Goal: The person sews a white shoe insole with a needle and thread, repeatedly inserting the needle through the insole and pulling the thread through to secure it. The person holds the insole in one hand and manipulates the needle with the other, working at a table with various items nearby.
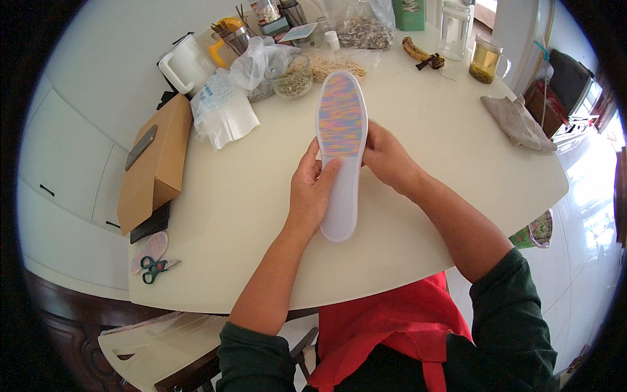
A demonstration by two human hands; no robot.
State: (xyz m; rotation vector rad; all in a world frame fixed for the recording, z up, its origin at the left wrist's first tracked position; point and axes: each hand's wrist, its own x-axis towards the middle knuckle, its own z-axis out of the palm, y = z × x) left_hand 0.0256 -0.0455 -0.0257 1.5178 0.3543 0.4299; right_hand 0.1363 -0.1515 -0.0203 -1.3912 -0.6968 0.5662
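A shoe insole [341, 122] with a white rim is held up over the table. Its upper part is stitched in pink, blue and yellow streaks, while the lower part is plain white mesh. My left hand [313, 186] grips the left edge, with the thumb lying across the white mesh. At the right edge, my right hand [387, 154] is bent behind the insole; its fingertips are hidden, so its exact hold is unclear. Scissors [154, 268] with green handles rest at the table's left corner, by another multicoloured insole [156, 246] that is partly covered.
On the cream table [235, 235], a cardboard box [152, 161] carries a dark flat object [141, 147]. Behind are a white kettle [187, 63], plastic bags [223, 108] and a glass bowl [292, 81]. A glass mug [485, 59], banana peel [422, 53] and grey cloth [519, 122] lie towards the right.
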